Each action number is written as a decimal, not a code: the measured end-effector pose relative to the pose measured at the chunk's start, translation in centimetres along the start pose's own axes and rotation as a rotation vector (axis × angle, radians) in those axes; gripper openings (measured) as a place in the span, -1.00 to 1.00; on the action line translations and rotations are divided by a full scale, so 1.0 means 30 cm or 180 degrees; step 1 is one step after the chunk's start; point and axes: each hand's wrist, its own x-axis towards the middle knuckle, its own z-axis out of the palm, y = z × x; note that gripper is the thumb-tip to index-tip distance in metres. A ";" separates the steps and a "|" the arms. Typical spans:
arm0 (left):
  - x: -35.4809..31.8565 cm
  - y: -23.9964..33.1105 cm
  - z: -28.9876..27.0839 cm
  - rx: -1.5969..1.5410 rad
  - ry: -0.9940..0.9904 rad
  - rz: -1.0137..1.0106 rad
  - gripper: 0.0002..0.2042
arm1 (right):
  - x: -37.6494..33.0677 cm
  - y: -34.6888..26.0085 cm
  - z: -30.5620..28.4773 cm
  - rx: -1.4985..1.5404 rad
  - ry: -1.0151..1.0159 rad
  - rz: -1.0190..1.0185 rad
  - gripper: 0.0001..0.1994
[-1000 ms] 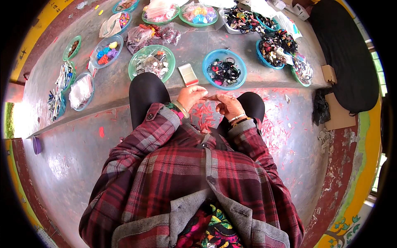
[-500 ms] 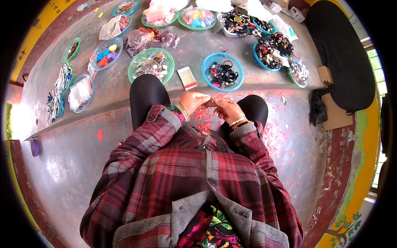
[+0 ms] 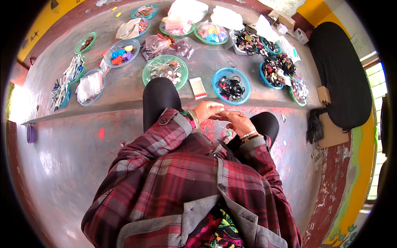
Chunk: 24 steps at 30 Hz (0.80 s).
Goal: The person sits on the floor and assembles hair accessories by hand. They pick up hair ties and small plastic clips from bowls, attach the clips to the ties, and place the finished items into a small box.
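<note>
Grey concrete floor (image 3: 74,165), low step w/ plastic bowls. Left hand (image 3: 206,110) and right hand (image 3: 237,123) meet above lap, fingertips pinched together on sth tiny; item unresolvable. Blue round bowl of dark hair ties (image 3: 230,86) just beyond hands.

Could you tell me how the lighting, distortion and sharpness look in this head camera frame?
Head view: strong fisheye, the ledge edge bows and black corners ring the picture; daylight blows out the far left rim and glares off the grey floor; the left hand and right hand are fairly sharp, but whatever they pinch is too small to make out.
</note>
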 end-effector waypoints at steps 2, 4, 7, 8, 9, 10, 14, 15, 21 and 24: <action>-0.002 0.012 -0.010 0.0140 0.0130 -0.0057 -0.63 | -0.008 -0.033 0.009 -0.0618 0.0062 -0.0066 -0.66; -0.007 0.034 -0.019 0.0461 0.0193 0.0155 -0.62 | 0.008 -0.054 -0.004 -0.1474 0.0050 -0.0240 -0.67; -0.018 0.049 -0.023 0.0689 0.0369 0.0436 -0.63 | 0.035 -0.086 -0.009 -0.3155 0.0199 -0.0900 -0.66; -0.017 0.058 -0.023 0.0827 0.0491 0.0577 -0.64 | 0.029 -0.119 0.007 -0.3771 0.0320 -0.1157 -0.64; -0.017 0.068 -0.025 0.0963 0.0618 0.0720 -0.64 | 0.030 -0.142 0.015 -0.4388 0.0440 -0.1420 -0.62; -0.024 0.077 -0.035 0.1507 0.0774 0.0886 -0.66 | 0.052 -0.134 -0.001 -0.4215 0.0264 -0.1701 -0.62; -0.078 0.162 -0.018 0.2566 0.1043 0.1498 -0.68 | 0.136 -0.172 0.008 -0.4728 -0.0206 -0.2449 -0.73; -0.087 0.182 -0.009 0.2524 0.1080 0.1469 -0.68 | 0.157 -0.182 0.014 -0.4902 -0.0257 -0.2413 -0.76; -0.092 0.301 0.072 0.2743 0.1431 0.1012 -0.71 | 0.217 -0.182 0.064 -0.5338 0.0221 -0.2867 -0.85; -0.028 0.246 0.085 0.3152 0.1442 0.1057 -0.76 | 0.205 -0.124 0.048 -0.5667 0.0320 -0.2458 -0.86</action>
